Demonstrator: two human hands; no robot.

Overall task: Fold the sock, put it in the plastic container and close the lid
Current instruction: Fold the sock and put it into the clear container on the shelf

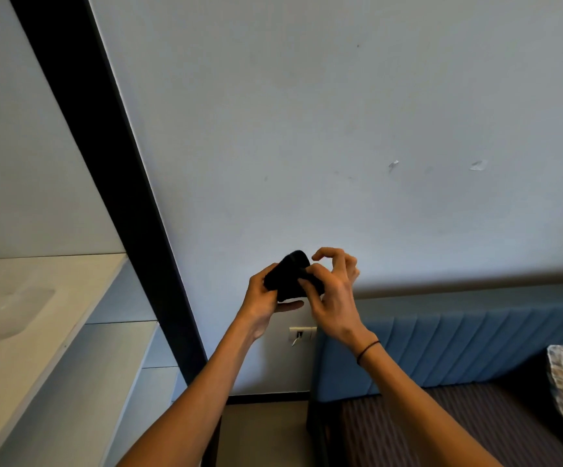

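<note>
Black sock (290,278) held mid-air in front of the wall, bunched into a compact bundle between both hands, well above the desk and the bed. Left hand (262,298) cups it from below and the left side, fingers wrapped behind, thumb lying along the underside: a closed hold on the fabric. Right hand (332,291) presses on the bundle's right edge with thumb and one or two fingers; its other fingers are lifted and curled clear, so this grip is partial, working the fold rather than carrying. Risk: the bundle is soft and only lightly pinched on the right; if that hand lets go before the fold is tucked, the sock will likely spring open or slip out. Both forearms reach up and forward, wrists bent inward toward each other. Translucent plastic container (10,311) sits on the white desk (71,298) far left, well apart from the hands; transfer not yet started.
</note>
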